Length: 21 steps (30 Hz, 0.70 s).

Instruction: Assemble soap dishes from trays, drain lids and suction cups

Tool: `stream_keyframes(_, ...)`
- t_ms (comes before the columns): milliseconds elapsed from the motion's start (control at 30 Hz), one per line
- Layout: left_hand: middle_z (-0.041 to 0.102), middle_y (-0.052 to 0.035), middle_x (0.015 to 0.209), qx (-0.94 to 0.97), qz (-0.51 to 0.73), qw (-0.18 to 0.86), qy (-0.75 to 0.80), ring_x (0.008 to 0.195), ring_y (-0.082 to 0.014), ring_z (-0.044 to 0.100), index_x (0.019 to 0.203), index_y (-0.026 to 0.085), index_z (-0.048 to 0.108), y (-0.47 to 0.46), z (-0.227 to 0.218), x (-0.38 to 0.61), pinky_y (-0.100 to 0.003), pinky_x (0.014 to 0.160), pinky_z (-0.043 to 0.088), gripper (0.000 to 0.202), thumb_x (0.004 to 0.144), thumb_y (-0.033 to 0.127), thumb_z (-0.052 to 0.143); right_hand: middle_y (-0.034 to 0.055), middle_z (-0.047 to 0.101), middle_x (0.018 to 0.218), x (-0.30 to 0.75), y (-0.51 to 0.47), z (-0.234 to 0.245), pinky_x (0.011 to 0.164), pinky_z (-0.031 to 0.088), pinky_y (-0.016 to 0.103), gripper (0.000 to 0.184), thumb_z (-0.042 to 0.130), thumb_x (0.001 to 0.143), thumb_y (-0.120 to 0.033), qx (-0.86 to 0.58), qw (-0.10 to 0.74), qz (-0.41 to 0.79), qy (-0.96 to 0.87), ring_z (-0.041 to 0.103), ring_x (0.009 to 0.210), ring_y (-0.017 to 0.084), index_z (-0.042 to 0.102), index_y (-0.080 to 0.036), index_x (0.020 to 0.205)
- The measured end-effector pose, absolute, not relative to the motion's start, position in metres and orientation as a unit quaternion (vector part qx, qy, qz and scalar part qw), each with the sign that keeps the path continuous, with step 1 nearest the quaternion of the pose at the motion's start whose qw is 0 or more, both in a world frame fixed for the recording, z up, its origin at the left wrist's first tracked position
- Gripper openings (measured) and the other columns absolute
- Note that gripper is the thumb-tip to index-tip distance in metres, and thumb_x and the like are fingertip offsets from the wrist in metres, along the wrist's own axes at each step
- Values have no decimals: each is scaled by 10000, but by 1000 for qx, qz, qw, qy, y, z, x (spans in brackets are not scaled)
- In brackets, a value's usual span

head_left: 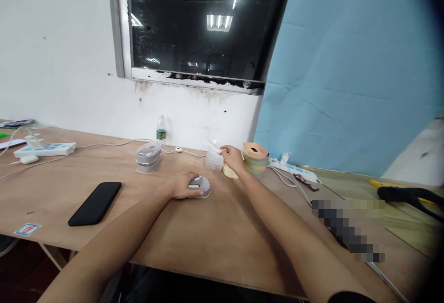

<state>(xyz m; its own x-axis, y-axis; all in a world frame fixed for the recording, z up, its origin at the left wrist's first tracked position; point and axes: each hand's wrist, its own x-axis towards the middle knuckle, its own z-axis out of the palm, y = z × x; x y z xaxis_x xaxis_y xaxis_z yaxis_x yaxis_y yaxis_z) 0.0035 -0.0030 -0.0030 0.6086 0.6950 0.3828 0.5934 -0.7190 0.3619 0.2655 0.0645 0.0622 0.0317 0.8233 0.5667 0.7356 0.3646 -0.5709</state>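
Observation:
My left hand (182, 186) is closed around a small grey oval container (200, 187) that rests on the table. Farther back, my right hand (233, 157) pinches a thin clear plastic piece at the top of a stack of clear plastic pieces (214, 158); its exact shape is hard to make out. Just under my right wrist a pale yellow container (230, 171) shows in part. Beside it stands a stack of orange and green oval pieces (255, 157). To the left sit two grey oval containers (149, 157), one on top of the other.
A black phone (95, 203) lies at the left front of the wooden table (208, 238). A bottle (161, 129) stands by the wall. Power strips (52, 149) with white cables lie left and right. A black-handled tool (409, 196) and a blurred-out dark object (347, 231) are on the right.

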Motion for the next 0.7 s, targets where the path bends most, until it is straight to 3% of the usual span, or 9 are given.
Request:
stream_keyframes(133, 581, -116, 1269, 896, 243, 102, 358, 1131, -309, 554, 1304, 209, 526, -4, -2, 4, -403, 949, 426, 751, 735, 698, 555, 5, 712, 701, 262, 69, 61, 625, 444, 237, 324, 475, 746, -177, -592, 421, 23, -687, 633, 655, 151, 687, -191, 989)
stream_keyframes(300, 549, -125, 1303, 903, 221, 97, 354, 1172, -317, 520, 1336, 200, 493, -6, 2, 2, -420, 989, 399, 795, 725, 704, 561, -18, 636, 577, 261, 65, 61, 625, 424, 240, 371, 455, 766, -193, -582, 414, 12, -700, 621, 641, 161, 681, -204, 1060)
stream_keyframes(500, 570, -117, 1265, 900, 241, 74, 356, 1115, -319, 555, 1331, 201, 496, -5, -2, 3, -419, 969, 422, 800, 664, 607, 669, -16, 636, 632, 263, 36, 29, 604, 421, 242, 346, 421, 863, -280, -511, 447, -55, -732, 595, 604, 154, 659, -207, 1103)
stream_keyframes(700, 544, -118, 1301, 846, 355, 109, 383, 1163, -320, 530, 1325, 191, 479, -8, 0, 11, -431, 987, 420, 715, 736, 565, 634, 45, 711, 927, 260, 12, -7, 698, 479, 282, 401, 470, 845, -204, -414, 357, -88, -833, 632, 703, 168, 567, -203, 1235)
